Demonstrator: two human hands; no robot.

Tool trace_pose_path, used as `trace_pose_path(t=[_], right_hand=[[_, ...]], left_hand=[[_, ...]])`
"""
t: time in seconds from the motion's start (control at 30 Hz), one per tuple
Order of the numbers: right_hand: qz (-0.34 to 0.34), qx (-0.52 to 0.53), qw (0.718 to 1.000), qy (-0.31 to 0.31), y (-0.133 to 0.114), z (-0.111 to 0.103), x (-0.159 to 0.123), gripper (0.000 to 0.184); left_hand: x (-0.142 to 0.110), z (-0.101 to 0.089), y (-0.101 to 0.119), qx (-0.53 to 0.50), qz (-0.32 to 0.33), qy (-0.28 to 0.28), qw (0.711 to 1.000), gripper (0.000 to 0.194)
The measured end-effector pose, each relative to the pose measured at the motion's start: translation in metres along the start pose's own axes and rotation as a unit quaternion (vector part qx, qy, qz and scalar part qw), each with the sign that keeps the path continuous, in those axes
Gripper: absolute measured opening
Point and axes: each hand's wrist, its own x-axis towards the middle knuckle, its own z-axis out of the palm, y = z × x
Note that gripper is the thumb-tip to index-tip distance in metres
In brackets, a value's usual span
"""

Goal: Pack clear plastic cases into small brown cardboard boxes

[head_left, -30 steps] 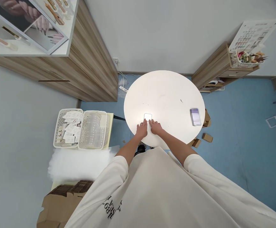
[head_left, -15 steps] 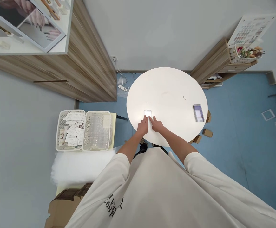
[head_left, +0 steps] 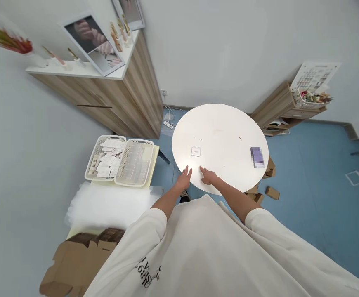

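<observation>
A small, flat, clear square case [head_left: 196, 151] with a faint pinkish mark inside lies on the white oval table [head_left: 219, 128]. Just below it, at the near edge of the tabletop, is my left hand [head_left: 184, 179], its fingers apart and holding nothing. My right hand [head_left: 209, 177] is a little to the right, index finger stretched toward the case and nothing in its grasp. Both hands are apart from the case. Toward the table's right edge lies a purple, pixelated phone-like object [head_left: 257, 157].
Left of the table, one white basket [head_left: 90, 173] holds paper cards and another [head_left: 150, 165] holds clear plastic cases. Nearer are white wrapping sheets [head_left: 111, 206] and flattened cardboard boxes [head_left: 71, 260]. Small brown boxes [head_left: 272, 192] lie on the floor at right.
Both hands have let go of the clear case and drawn back toward me, moving apart. The case stays on the table. My view has tilted up and to the left.
</observation>
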Motion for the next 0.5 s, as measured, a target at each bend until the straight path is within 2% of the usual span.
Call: trace_pose_path(t=[0.17, 0.33, 0.5], right_hand=[[-0.035, -0.032, 0.999, 0.000, 0.013, 0.028, -0.025, 0.092], [-0.071, -0.066, 0.995, 0.009, 0.024, 0.058, -0.046, 0.087], [-0.092, -0.075, 0.993, 0.007, 0.021, 0.072, -0.062, 0.081]], left_hand=[[-0.041, 0.035, 0.018, -0.020, -0.062, 0.002, 0.998, 0.083], [-0.091, 0.070, 0.037, -0.047, -0.106, 0.045, 0.992, 0.076], [-0.140, 0.093, 0.037, -0.041, -0.139, 0.055, 0.988, 0.074]])
